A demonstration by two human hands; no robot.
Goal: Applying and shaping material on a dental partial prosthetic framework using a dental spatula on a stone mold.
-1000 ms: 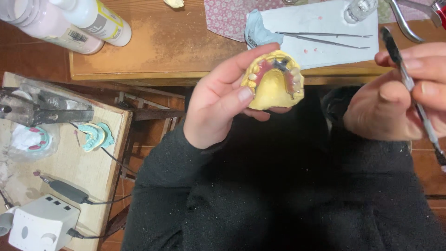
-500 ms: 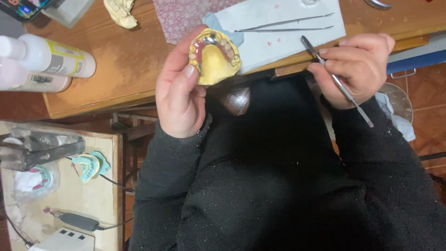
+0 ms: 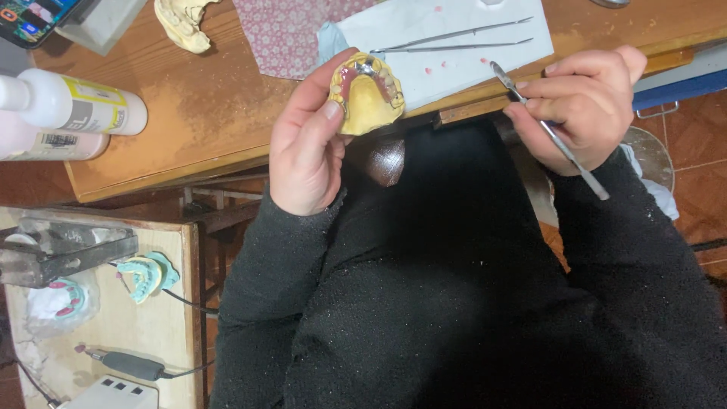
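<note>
My left hand point(image 3: 307, 148) grips a yellow plaster dental cast point(image 3: 367, 95) with pink wax gums and a row of teeth, held at the wooden table's front edge. My right hand point(image 3: 579, 106) holds a thin metal dental instrument point(image 3: 549, 129) like a pen, its flat tip pointing up-left, a short way right of the cast and apart from it. Both arms wear dark sleeves.
On the wooden table point(image 3: 197, 129) lie a white sheet point(image 3: 447, 26) with two long metal tools point(image 3: 454, 42), a patterned cloth point(image 3: 291, 30), another plaster cast point(image 3: 182, 23) and two white bottles point(image 3: 72, 113). A side bench point(image 3: 113, 333) at lower left holds a teal cast and a handpiece.
The view has shifted so both hands sit lower toward the table edge. The cast and the instrument stay gripped; the right hand has come closer to the cast.
</note>
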